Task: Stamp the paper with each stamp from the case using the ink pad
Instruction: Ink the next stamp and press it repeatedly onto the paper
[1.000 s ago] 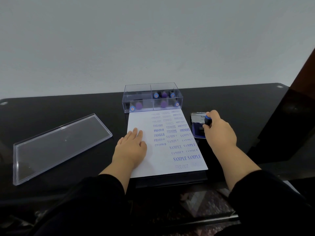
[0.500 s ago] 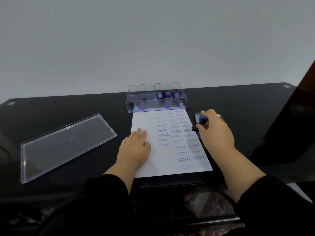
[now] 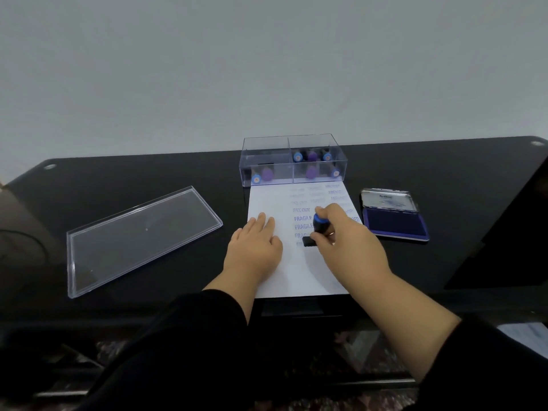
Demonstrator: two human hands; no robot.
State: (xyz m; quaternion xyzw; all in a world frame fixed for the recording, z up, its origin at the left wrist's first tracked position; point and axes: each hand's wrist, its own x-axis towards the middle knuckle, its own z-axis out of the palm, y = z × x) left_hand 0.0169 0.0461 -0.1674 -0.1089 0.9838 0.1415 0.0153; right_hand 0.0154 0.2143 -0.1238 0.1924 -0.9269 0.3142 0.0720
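Note:
A white sheet of paper [image 3: 296, 271] lies on the black table, covered with blue stamped words such as FRAGILE. My right hand [image 3: 347, 241] grips a stamp [image 3: 318, 228] with a blue and black handle, its black base down on the paper's middle. My left hand [image 3: 255, 247] lies flat on the paper's left part, fingers straight. The open ink pad [image 3: 396, 225], dark blue with a metal lid, sits right of the paper. The clear stamp case [image 3: 292, 160] stands behind the paper with several blue and purple stamps inside.
The case's clear lid [image 3: 139, 238] lies flat to the left of the paper. The black glossy table [image 3: 118, 185] reaches back to a plain wall. A dark panel stands at the far right edge.
My right hand has carried the stamp from the ink pad leftward onto the middle of the paper. The ink pad is now uncovered. My left hand stays on the paper.

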